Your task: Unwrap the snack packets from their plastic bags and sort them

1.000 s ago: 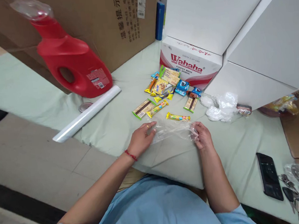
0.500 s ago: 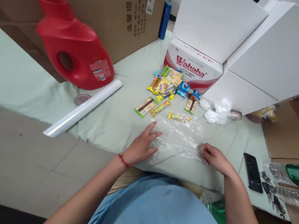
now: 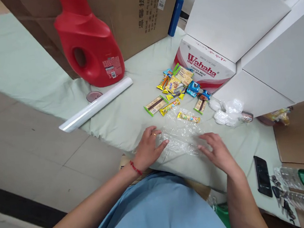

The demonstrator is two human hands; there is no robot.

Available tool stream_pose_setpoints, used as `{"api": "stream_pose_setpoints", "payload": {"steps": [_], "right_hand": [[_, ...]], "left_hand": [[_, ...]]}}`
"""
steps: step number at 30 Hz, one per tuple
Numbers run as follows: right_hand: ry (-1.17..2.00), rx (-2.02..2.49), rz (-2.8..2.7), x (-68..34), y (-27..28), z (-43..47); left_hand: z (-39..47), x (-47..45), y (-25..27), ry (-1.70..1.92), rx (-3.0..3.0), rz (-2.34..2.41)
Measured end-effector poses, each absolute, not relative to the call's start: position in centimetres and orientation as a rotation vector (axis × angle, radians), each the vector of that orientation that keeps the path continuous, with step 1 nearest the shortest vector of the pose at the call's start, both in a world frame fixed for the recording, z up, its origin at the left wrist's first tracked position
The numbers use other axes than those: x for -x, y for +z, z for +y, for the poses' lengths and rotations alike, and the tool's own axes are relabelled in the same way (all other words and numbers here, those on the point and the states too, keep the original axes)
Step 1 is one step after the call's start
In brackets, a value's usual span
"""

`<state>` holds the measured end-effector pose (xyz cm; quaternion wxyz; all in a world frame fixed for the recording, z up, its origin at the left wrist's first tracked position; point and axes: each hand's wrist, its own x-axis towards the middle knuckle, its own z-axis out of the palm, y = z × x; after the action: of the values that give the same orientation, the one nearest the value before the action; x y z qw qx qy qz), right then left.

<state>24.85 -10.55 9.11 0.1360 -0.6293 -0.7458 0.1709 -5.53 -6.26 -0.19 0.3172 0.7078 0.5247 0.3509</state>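
Observation:
A sheet of clear plastic film (image 3: 180, 140), crinkled and shiny, lies on the pale green cloth between my hands. My left hand (image 3: 151, 146) is at its left edge, thumb and fingers apart. At the right edge is my right hand (image 3: 213, 149), its fingers also spread. Just beyond my hands, a yellow snack bar (image 3: 188, 117) lies on the film's far part. Another yellow-wrapped bar (image 3: 169, 107) and a green-ended biscuit pack (image 3: 156, 105) lie to its left. Behind them is a pile of wrapped snacks (image 3: 174, 84).
A roll of film (image 3: 97, 104) lies at left before a red jug (image 3: 94, 44). A Wahaha carton (image 3: 203, 66) and white boxes stand behind the snacks. Crumpled clear plastic (image 3: 228, 112), a phone (image 3: 262, 176), keys (image 3: 282, 198) and plastic bottles (image 3: 303, 181) are on the right.
My right hand has opened from a closed pinch at the film's edge. The left hand's fingers have curled slightly, and the film looks more bunched. The whole view has shifted a little.

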Motion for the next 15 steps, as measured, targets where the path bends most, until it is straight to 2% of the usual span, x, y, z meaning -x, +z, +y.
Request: {"api": "stream_pose_setpoints", "payload": {"steps": [4, 9, 11, 15], "right_hand": [[0.569, 1.634, -2.458, -21.0, 7.5, -10.2], [0.566, 1.535, -2.432, -19.7, 6.4, -12.6], [0.667, 1.463, -2.441, -19.4, 6.7, -13.8], [1.074, 1.262, -2.477, -19.1, 8.6, -15.2]], "left_hand": [[-5.5, 4.7, -0.3, 0.808, -2.017, 1.441], [-5.1, 4.9, -0.3, 0.741, -2.032, 1.454], [-5.1, 4.8, -0.4, 0.776, -2.004, 1.474], [-5.3, 4.1, -0.2, 0.792, -1.977, 1.533]]}}
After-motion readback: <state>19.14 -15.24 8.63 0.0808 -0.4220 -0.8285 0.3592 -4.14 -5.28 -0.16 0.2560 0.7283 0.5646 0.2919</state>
